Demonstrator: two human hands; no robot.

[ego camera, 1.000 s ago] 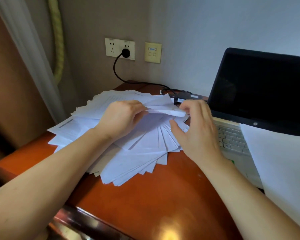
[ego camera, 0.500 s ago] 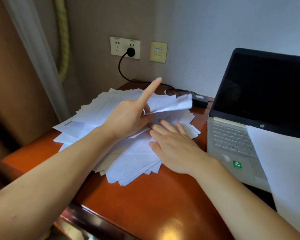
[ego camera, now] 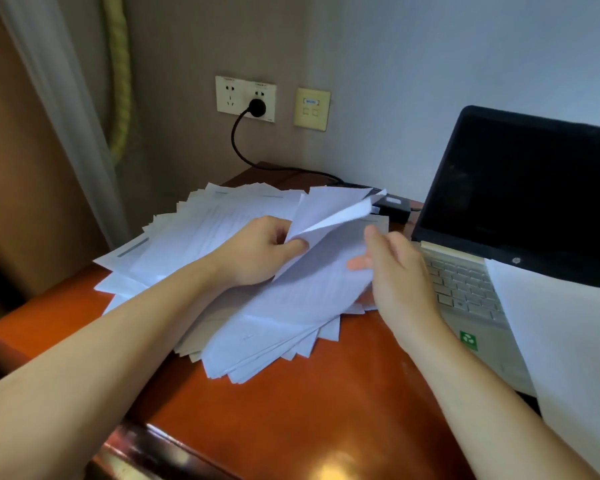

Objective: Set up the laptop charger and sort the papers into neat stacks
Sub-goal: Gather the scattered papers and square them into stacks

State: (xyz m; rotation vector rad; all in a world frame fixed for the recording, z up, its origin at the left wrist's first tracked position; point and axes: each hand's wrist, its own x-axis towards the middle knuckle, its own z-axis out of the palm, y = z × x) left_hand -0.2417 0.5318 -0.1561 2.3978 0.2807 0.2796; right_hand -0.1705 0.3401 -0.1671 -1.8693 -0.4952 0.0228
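A glossy reddish-brown wooden desk [ego camera: 291, 410] fills the foreground, its rounded dark front edge catching a bright reflection of light; two bare forearms reach across it from the near corners; on it, left of centre, lies a loose, fanned heap of white printed papers [ego camera: 222, 244], their corners splayed out in all directions and overhanging one another; the left hand [ego camera: 257, 251] rests on top of the heap with thumb and fingers pinching a curled sheet [ego camera: 336, 209] by its lower edge, so that the sheet stands lifted and bent above the rest; the right hand [ego camera: 395, 271] is just beside it on edge, fingers held loosely together and slightly curved, the thumb touching the upper sheets but gripping nothing; at the right an open silver laptop [ego camera: 465, 289] sits with a dark screen, a large blank white page [ego camera: 568, 358] lying across its near right corner; behind the heap a black charger brick [ego camera: 394, 206] lies on the desk beside the laptop, its black cable [ego camera: 243, 150] running up to a plug [ego camera: 257, 107] seated in the wall socket [ego camera: 245, 98]; right of that is a cream wall plate [ego camera: 311, 109]; the wall is beige at the left and pale blue-grey at the right; a pale curtain [ego camera: 63, 109] hangs at far left with a yellow-green cord [ego camera: 120, 81] beside it.
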